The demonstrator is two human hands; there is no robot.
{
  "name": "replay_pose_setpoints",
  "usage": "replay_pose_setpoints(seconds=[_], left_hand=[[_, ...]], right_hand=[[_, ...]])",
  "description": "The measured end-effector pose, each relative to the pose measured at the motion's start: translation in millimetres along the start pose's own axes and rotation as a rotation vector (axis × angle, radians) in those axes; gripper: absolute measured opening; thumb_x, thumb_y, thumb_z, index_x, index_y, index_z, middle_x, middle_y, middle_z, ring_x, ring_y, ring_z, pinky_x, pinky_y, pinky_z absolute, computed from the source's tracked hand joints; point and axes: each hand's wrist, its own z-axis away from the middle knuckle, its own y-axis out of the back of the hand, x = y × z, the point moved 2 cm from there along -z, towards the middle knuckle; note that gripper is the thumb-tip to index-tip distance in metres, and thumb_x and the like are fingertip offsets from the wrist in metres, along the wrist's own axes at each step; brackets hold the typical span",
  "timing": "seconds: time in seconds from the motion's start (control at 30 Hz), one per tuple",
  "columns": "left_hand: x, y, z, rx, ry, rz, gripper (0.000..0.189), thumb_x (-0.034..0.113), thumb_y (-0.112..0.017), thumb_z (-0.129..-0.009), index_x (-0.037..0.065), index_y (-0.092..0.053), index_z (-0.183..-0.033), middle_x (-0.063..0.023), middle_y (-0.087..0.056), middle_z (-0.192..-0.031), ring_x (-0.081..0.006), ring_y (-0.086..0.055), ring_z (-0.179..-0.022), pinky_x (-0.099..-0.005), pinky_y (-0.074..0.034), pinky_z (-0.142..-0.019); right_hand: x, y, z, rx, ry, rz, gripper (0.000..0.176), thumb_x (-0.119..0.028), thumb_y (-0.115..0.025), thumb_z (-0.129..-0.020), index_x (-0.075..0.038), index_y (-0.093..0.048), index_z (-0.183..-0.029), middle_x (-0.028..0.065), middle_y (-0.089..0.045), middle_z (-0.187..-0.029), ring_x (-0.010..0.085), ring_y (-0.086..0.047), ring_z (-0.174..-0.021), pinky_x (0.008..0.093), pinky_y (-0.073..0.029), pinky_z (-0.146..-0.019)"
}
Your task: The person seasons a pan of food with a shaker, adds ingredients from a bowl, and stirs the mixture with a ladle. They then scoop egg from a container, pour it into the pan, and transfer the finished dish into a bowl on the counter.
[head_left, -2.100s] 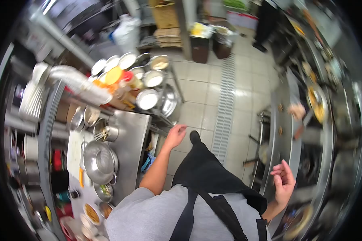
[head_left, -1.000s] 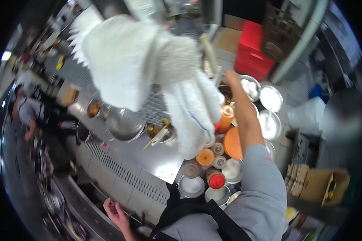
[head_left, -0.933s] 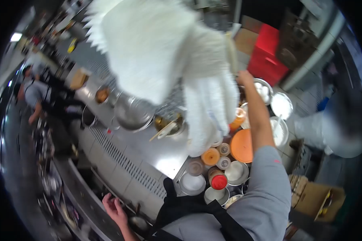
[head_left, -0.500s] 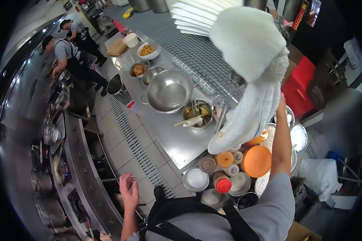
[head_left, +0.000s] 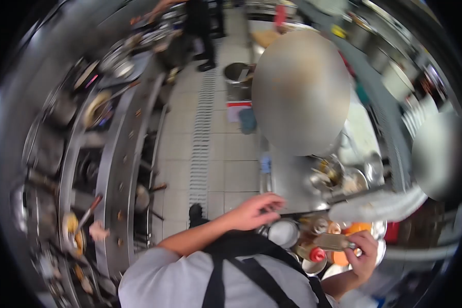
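My right hand (head_left: 362, 251), low at four o'clock, wraps its fingers round a tan container (head_left: 332, 241) just above a red-capped bottle (head_left: 317, 254). It looks light and probably slick, so I'd grip it mid-body. My left hand (head_left: 254, 211) is curled by the counter (head_left: 287, 179); I can't tell if it holds anything.

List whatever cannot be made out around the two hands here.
Head view throughout:
- The brownish item in the right hand: motion blur, kind unreadable.
- The left hand: blur hides whether it holds anything.
- The white cloth: smeared, far end lost at a grey patch.
- The counter: a grey oval covers its far part.
- The red-capped bottle: label too small.
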Motion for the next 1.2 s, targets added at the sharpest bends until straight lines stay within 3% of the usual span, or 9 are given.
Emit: replay_pose_setpoints(seconds=[0.2,0.5,0.63,0.77,0.97,1.03,1.1,1.17,1.2], left_hand=[[0,91,49,0.09,0.024,0.57,0.063,0.012,-0.06,-0.09,0.009,-0.026,-0.143,-0.0103,-0.038,-0.139,-0.0193,-0.047,-0.12,-0.0349,-0.046,-0.092],[37,311,196,1.047,-0.33,0.055,0.049,0.013,-0.06,-0.091,0.006,-0.036,-0.133,-0.01,-0.05,-0.122,-0.0202,-0.058,-0.102,-0.0335,-0.052,-0.083],[30,361,251,1.361,-0.333,0.277,0.047,0.013,-0.059,-0.091,0.005,-0.038,-0.132,-0.0113,-0.053,-0.12,-0.0218,-0.057,-0.107,-0.036,-0.051,-0.087],[26,409,297,1.632,-0.376,0.274,0.046,0.01,-0.058,-0.091,0.006,-0.038,-0.133,-0.0127,-0.052,-0.127,-0.0218,-0.057,-0.108,-0.0379,-0.05,-0.09],[37,542,338,1.935,-0.261,-0.16,0.045,0.003,-0.06,-0.087,0.004,-0.043,-0.128,-0.0109,-0.055,-0.121,-0.0212,-0.059,-0.105,-0.0349,-0.052,-0.089],[52,599,347,1.965,-0.056,-0.374,0.046,0.003,-0.064,-0.085,0.003,-0.044,-0.126,-0.0101,-0.058,-0.115,-0.0171,-0.058,-0.102,-0.0301,-0.049,-0.087],[66,652,351,1.943,0.137,-0.543,0.047,0.004,-0.067,-0.082,0.002,-0.046,-0.124,-0.0096,-0.06,-0.109,-0.0141,-0.058,-0.098,-0.0272,-0.048,-0.083],[73,701,354,1.914,0.342,-0.751,0.044,0.007,-0.072,-0.078,0.003,-0.053,-0.117,-0.0115,-0.062,-0.1,-0.0178,-0.061,-0.093,-0.0293,-0.048,-0.08],[78,717,348,1.924,0.354,-0.762,0.044,0.007,-0.072,-0.078,0.003,-0.053,-0.117,-0.0115,-0.062,-0.1,-0.0178,-0.061,-0.093,-0.0293,-0.048,-0.08]], right_hand=[[-80,-196,-178,-0.175,0.305,-0.251,0.029,-0.001,-0.074,-0.066,0.001,-0.066,-0.094,0.0096,-0.061,-0.083,0.0142,-0.056,-0.064,0.0229,-0.043,-0.052],[-235,-450,-330,-0.608,0.664,-0.573,0.033,-0.004,-0.075,-0.072,-0.001,-0.065,-0.104,0.0084,-0.06,-0.083,0.014,-0.058,-0.06,0.025,-0.046,-0.053],[-284,-531,-391,-0.915,0.732,-0.649,0.055,-0.012,-0.076,-0.074,-0.005,-0.056,-0.125,0.0075,-0.061,-0.087,0.0155,-0.061,-0.066,0.03,-0.051,-0.066],[-292,-648,-512,-0.568,0.946,-0.028,0.06,-0.026,-0.069,-0.079,-0.011,-0.048,-0.133,0.0209,-0.057,-0.113,0.0338,-0.058,-0.105,0.0401,-0.047,-0.089],[-259,-829,-648,-0.446,1.051,0.571,0.065,-0.03,-0.068,-0.08,-0.011,-0.041,-0.136,0.0227,-0.058,-0.108,0.0393,-0.055,-0.103,0.0455,-0.045,-0.09],[-219,-906,-685,-0.984,1.007,0.063,0.057,-0.026,-0.066,-0.081,-0.012,-0.046,-0.132,0.0226,-0.06,-0.092,0.0388,-0.059,-0.095,0.0438,-0.048,-0.086],[-228,-902,-689,-1.034,1.024,-0.175,0.045,-0.023,-0.064,-0.083,-0.009,-0.052,-0.123,0.0135,-0.057,-0.072,0.0276,-0.062,-0.07,0.0367,-0.051,-0.067],[-252,-865,-688,-1.565,0.304,-0.303,0.026,-0.019,-0.06,-0.088,-0.006,-0.055,-0.109,0.0039,-0.052,-0.065,0.0141,-0.053,-0.054,0.0278,-0.045,-0.049],[-254,-861,-691,-1.579,0.313,-0.312,0.026,-0.019,-0.06,-0.088,-0.006,-0.055,-0.109,0.0039,-0.052,-0.065,0.0141,-0.053,-0.054,0.0278,-0.045,-0.049]])
